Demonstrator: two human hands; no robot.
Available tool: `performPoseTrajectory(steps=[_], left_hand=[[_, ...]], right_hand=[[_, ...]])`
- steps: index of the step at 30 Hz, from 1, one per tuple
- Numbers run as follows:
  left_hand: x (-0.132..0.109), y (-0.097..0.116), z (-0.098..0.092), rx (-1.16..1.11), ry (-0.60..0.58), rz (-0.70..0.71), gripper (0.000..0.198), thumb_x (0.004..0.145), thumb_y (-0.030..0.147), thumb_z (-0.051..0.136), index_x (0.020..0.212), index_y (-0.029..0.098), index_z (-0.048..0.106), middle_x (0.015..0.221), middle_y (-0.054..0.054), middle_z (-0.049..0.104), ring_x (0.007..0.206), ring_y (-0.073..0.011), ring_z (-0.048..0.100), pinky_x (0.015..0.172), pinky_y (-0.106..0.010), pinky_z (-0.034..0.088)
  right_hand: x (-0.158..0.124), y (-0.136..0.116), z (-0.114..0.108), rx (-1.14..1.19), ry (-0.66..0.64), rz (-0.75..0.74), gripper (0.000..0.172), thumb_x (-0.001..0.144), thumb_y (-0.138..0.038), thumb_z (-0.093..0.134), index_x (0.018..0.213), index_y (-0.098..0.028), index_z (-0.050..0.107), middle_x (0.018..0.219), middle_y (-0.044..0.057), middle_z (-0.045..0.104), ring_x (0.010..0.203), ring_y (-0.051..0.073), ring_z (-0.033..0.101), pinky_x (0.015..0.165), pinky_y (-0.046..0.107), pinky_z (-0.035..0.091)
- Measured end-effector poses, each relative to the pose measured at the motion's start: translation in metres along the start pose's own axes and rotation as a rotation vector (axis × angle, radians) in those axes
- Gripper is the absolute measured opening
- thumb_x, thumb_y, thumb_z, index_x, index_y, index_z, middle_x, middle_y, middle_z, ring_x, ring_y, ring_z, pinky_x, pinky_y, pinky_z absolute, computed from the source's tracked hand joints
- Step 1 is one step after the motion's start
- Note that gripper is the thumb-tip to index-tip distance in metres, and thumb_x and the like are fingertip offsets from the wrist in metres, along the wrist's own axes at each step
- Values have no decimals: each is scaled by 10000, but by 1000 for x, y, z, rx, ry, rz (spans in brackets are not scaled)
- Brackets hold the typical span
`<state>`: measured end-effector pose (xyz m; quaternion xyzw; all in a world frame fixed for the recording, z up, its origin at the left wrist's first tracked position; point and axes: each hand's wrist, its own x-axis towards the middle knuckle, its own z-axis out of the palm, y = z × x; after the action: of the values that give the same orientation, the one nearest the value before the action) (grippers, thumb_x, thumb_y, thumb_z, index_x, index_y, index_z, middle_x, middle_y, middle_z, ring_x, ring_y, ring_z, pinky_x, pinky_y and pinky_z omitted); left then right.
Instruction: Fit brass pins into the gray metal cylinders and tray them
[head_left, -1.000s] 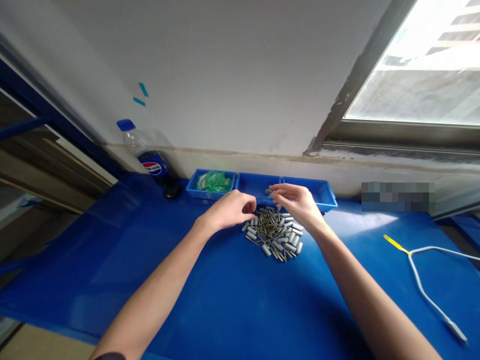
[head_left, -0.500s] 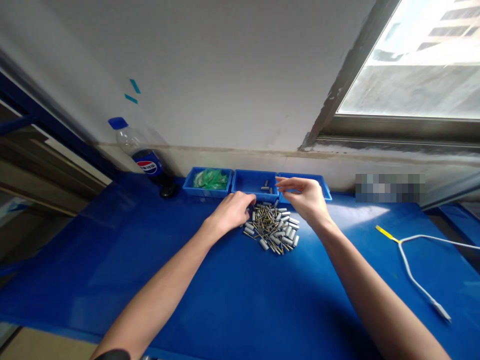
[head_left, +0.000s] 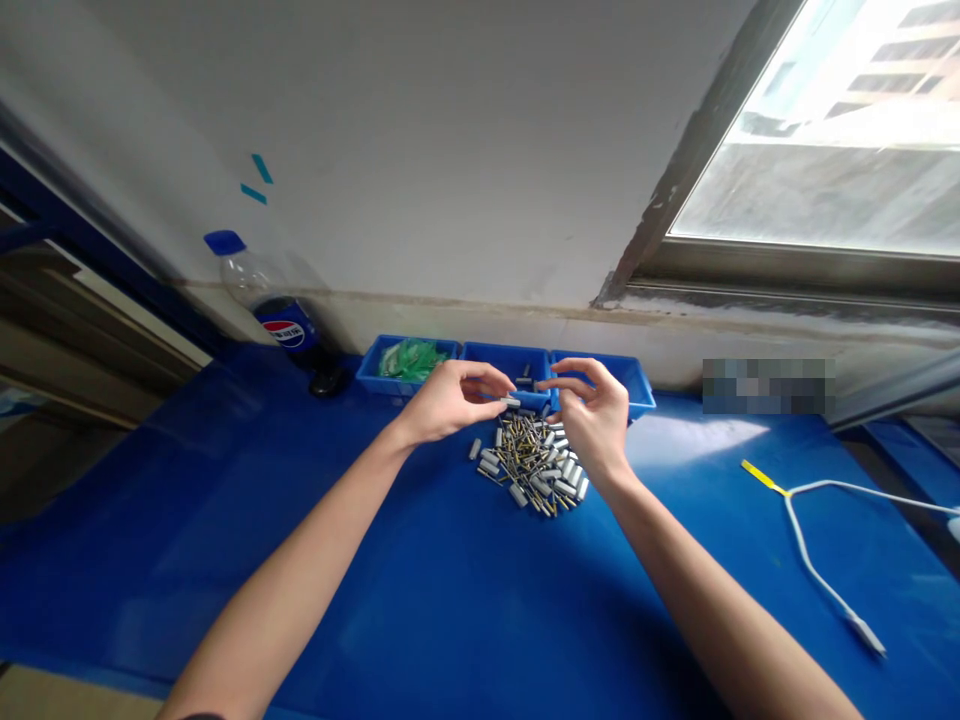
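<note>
Above the bench (head_left: 450, 600) pile of sleeves and pins (head_left: 531, 462): left hand (head_left: 442, 400) pinches a grey sleeve (head_left: 511, 402); right hand (head_left: 596, 415), fingers curled, contents unclear; mating likely next, needing alignment.

Blue table (head_left: 450, 600); blue bins (head_left: 506, 358); green bags (head_left: 409, 358); grey and brass parts (head_left: 529, 462); white cable (head_left: 817, 575), yellow tag.

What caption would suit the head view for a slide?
Left hand pinches a small grey sleeve beside the raised right hand, above a pile of sleeves and pins on a blue table.
</note>
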<state>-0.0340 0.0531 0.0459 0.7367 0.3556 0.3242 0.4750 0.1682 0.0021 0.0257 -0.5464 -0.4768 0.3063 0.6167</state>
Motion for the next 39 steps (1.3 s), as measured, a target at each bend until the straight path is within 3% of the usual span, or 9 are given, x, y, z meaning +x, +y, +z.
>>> performPoseTrajectory(steps=[3, 5, 10, 12, 16, 19, 24, 32, 39], left_hand=[[1, -4, -1, -30, 27, 11, 262, 761, 284, 826, 970, 133, 777, 980, -90, 807, 925, -210, 773, 881, -313, 627], [2, -5, -1, -60, 56, 6, 279, 748, 285, 840, 969, 129, 773, 998, -98, 805, 944, -217, 772, 898, -326, 625], [4, -7, 2, -129, 70, 2, 338, 729, 282, 862, 1012, 129, 759, 1032, -103, 797, 979, -216, 764, 921, -331, 618], [4, -8, 4, -138, 54, 17, 344, 738, 287, 855, 1028, 134, 751, 1050, -102, 791, 994, -215, 757, 913, -325, 616], [1, -7, 3, -25, 54, 17, 318, 755, 299, 829, 1015, 150, 723, 1003, -77, 782, 940, -195, 749, 873, -295, 603], [-3, -4, -4, 237, -73, -71, 261, 760, 312, 803, 960, 169, 715, 877, -46, 763, 800, -180, 725, 749, -266, 578], [-11, -3, -7, 636, -366, -179, 180, 729, 241, 753, 903, 194, 747, 809, -39, 740, 719, -186, 676, 626, -248, 489], [-15, -4, 10, 732, -265, -151, 324, 623, 48, 618, 878, 198, 751, 758, -37, 712, 606, -173, 612, 543, -248, 392], [-10, -3, 4, 604, -207, -94, 304, 658, 83, 620, 870, 178, 814, 649, -21, 699, 576, -159, 631, 561, -233, 432]], right_hand=[[-2, 3, 1, -63, 142, -105, 129, 711, -146, 516, 801, -211, 581, 1075, 80, 582, 911, 192, 699, 436, 181, 517], [-2, 3, 1, -50, 132, -95, 114, 726, -150, 534, 813, -221, 551, 1027, 58, 572, 897, 181, 688, 467, 188, 539], [-1, -7, 0, 120, -392, 205, 301, 829, -321, 682, 1110, -226, 631, 868, 22, 683, 756, 189, 708, 591, 301, 611], [-1, -9, 1, 153, -501, 258, 390, 833, -403, 748, 1153, -196, 670, 823, 39, 727, 733, 196, 720, 664, 332, 614], [0, -4, 3, 110, -451, 223, 384, 780, -457, 827, 1006, -156, 747, 682, 29, 715, 627, 172, 681, 652, 311, 563], [3, 2, 1, 17, -333, 181, 370, 770, -458, 826, 968, -150, 769, 658, 26, 702, 592, 175, 666, 600, 311, 543], [11, 7, -4, 44, -282, 182, 497, 765, -396, 802, 1196, -157, 741, 1030, 114, 795, 916, 255, 762, 800, 382, 619], [13, -1, -10, 39, -345, 184, 354, 811, -366, 730, 1103, -167, 747, 1015, 109, 802, 844, 224, 759, 745, 352, 599], [19, -3, -20, -93, -510, 165, 251, 805, -307, 691, 994, -163, 771, 909, 86, 805, 812, 219, 754, 731, 326, 563]])
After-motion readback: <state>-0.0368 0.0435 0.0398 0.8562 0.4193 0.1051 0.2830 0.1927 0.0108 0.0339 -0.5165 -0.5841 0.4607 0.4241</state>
